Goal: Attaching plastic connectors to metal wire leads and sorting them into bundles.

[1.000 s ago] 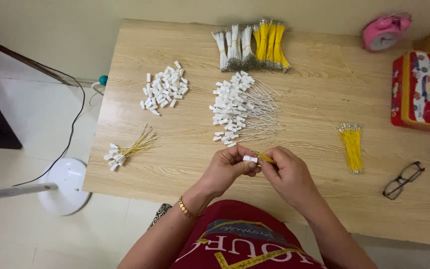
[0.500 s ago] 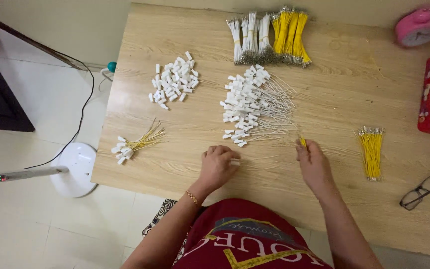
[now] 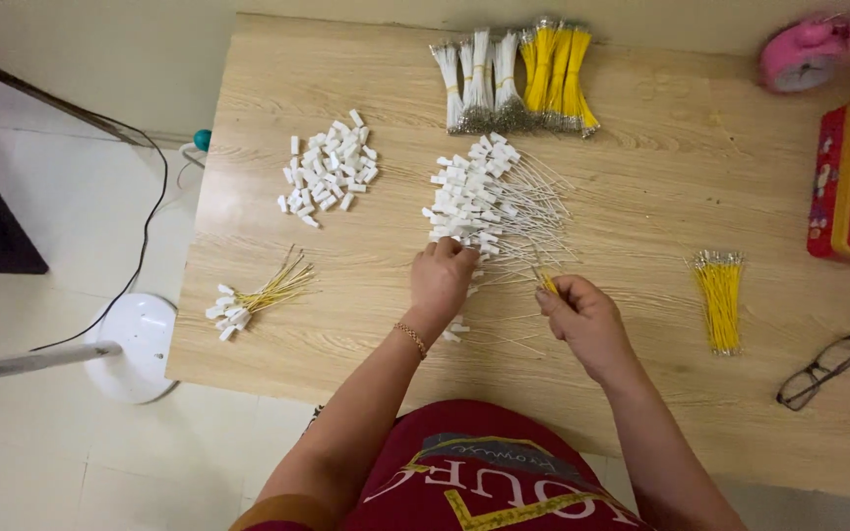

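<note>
Left hand (image 3: pixel 442 278) moved up onto white-wired connector heap (image 3: pixel 479 202); fingers curled, grasp unclear.
Right hand (image 3: pixel 582 317) fingers pinched yellow wire (image 3: pixel 546 280); tangled leads risked dragging neighbours off the worktop (image 3: pixel 641 177).

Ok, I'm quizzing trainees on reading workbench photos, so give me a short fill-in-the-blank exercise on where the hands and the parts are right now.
1. The left hand reaches into the pile of white connectors with thin ____ wires.
2. The right hand pinches a short wire coloured ____.
3. The loose white connectors without wires lie to the ____ of that pile.
4. The pair of ____ lies near the table's right edge.

Missing words: white; yellow; left; glasses
</note>
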